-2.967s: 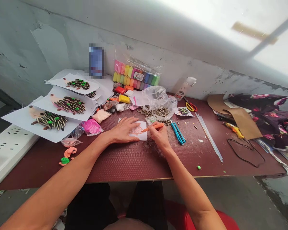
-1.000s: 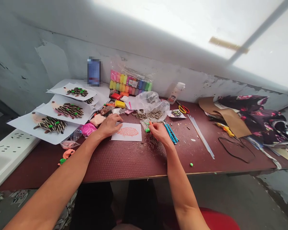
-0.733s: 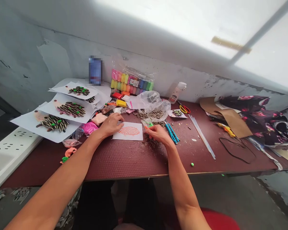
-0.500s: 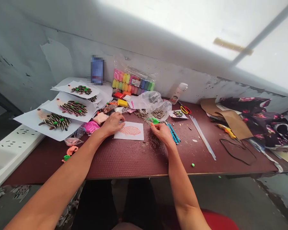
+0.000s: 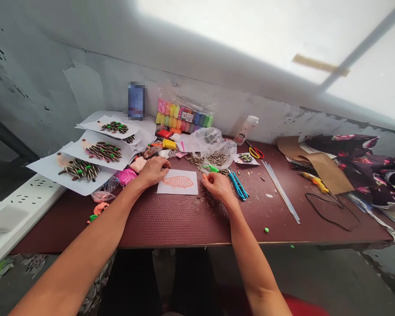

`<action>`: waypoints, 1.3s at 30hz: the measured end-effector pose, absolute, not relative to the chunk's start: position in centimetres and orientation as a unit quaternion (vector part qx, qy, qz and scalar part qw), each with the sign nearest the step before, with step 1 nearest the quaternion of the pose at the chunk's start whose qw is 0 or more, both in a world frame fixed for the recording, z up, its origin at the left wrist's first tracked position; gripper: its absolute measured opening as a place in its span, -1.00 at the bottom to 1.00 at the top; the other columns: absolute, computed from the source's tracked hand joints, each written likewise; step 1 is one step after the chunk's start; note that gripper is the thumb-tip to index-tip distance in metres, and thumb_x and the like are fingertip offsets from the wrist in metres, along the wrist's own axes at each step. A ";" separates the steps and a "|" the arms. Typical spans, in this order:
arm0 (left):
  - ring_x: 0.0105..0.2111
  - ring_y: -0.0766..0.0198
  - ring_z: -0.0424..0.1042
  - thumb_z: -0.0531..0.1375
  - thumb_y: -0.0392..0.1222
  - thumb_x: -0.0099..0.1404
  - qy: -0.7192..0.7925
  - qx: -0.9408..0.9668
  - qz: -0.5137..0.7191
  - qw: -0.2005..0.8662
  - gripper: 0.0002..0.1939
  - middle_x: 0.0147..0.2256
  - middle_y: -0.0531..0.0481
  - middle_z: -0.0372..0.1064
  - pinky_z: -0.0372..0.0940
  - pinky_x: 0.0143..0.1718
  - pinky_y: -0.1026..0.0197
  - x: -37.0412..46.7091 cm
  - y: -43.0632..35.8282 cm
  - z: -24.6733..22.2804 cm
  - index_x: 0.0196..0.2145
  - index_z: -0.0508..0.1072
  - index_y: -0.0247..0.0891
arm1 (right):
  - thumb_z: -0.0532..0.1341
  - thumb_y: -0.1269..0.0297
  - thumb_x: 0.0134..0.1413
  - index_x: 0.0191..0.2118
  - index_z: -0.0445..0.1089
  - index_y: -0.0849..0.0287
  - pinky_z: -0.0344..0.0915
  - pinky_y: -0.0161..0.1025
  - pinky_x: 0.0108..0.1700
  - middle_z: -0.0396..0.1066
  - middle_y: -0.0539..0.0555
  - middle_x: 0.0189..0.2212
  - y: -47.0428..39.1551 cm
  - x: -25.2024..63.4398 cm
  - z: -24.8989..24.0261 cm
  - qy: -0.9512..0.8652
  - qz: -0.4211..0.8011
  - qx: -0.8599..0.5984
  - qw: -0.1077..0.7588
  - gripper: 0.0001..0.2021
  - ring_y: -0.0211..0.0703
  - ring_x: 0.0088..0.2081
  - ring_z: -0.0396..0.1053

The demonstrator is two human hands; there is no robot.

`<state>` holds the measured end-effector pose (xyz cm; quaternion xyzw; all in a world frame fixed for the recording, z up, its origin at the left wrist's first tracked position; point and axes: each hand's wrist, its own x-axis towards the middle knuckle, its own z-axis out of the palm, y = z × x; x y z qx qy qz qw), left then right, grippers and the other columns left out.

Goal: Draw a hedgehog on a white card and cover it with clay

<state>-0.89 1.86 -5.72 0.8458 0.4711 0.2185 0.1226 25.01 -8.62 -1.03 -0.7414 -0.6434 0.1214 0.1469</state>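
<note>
While the stacked hedgehog sheets (image 5: 100, 151) sit well left of the white card (image 5: 191, 174), the left hand (image 5: 154, 170) rests at the card's left edge, fingers curled; I can't tell whether it grips anything. The card lies flat, its orange drawing (image 5: 179, 181) up. Just right of it, the right hand (image 5: 217, 185) is pinched on an orange pen (image 5: 204, 176), mostly hidden. Farther right of the card lie a blue cutter (image 5: 238, 186) and clear sticks (image 5: 281, 191).

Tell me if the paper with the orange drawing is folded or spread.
Spread: the white paper lies flat on the table, no fold visible, beside the left hand.
</note>
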 end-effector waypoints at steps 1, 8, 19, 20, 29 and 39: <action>-0.19 0.05 0.48 0.13 -0.23 0.17 0.472 0.845 0.218 0.127 -0.74 -0.24 -0.11 0.55 0.37 -0.12 0.08 -0.9 1.9 -5.7 -0.27 0.61 -0.20 | 0.13 0.05 0.25 -0.49 0.39 0.16 -0.10 -0.27 -0.43 0.35 -0.02 -0.57 -8.7 24.9 -1.0 -0.647 0.122 -0.736 0.155 -0.64 -0.28 -0.52 0.09; -0.22 0.08 0.48 0.12 -0.25 0.16 0.471 0.842 0.219 0.146 -0.73 -0.26 -0.10 0.55 0.37 -0.13 0.09 -1.1 1.8 -5.5 -0.28 0.61 -0.22 | -0.03 -0.05 0.35 -0.61 0.17 0.13 -0.10 -0.27 -0.45 0.14 -0.07 -0.74 -8.9 24.7 -0.8 -0.650 0.174 -0.712 0.199 -0.46 -0.29 -0.58 0.02; -0.26 0.09 0.48 0.13 -0.21 0.16 0.465 0.843 0.224 0.152 -0.73 -0.31 -0.10 0.52 0.38 -0.15 0.10 -1.2 1.9 -5.5 -0.28 0.63 -0.22 | 0.09 0.03 0.31 -0.48 0.44 0.14 -0.07 -0.26 -0.43 0.42 0.04 -0.57 -8.8 23.8 -0.7 -0.634 0.106 -0.761 0.085 -0.58 -0.20 -0.50 0.25; -0.26 0.09 0.48 0.13 -0.21 0.16 0.464 0.843 0.225 0.152 -0.73 -0.31 -0.09 0.52 0.38 -0.14 0.10 -1.2 2.0 -5.5 -0.28 0.63 -0.22 | 0.08 0.03 0.32 -0.45 0.46 0.14 -0.06 -0.26 -0.43 0.45 0.05 -0.54 -8.8 23.8 -0.7 -0.635 0.103 -0.762 0.077 -0.59 -0.18 -0.48 0.29; -0.22 0.10 0.51 0.10 -0.27 0.15 0.460 0.843 0.230 0.160 -0.71 -0.23 -0.07 0.59 0.40 -0.07 0.10 -1.4 1.8 -5.3 -0.29 0.63 -0.21 | 0.08 0.04 0.33 -0.23 0.51 0.16 0.02 -0.25 -0.37 0.57 0.17 -0.32 -8.7 23.9 -1.2 -0.633 0.077 -0.768 0.051 -0.65 -0.07 -0.30 0.47; -0.15 0.08 0.56 0.06 -0.31 0.21 0.490 0.818 0.254 0.165 -0.68 -0.19 -0.06 0.63 0.41 -0.05 0.11 -1.6 1.8 -5.4 -0.27 0.62 -0.20 | 0.08 -0.03 0.33 -0.27 0.50 0.14 0.02 -0.26 -0.36 0.55 0.15 -0.36 -8.8 23.9 -1.3 -0.632 0.095 -0.766 0.063 -0.61 -0.06 -0.29 0.46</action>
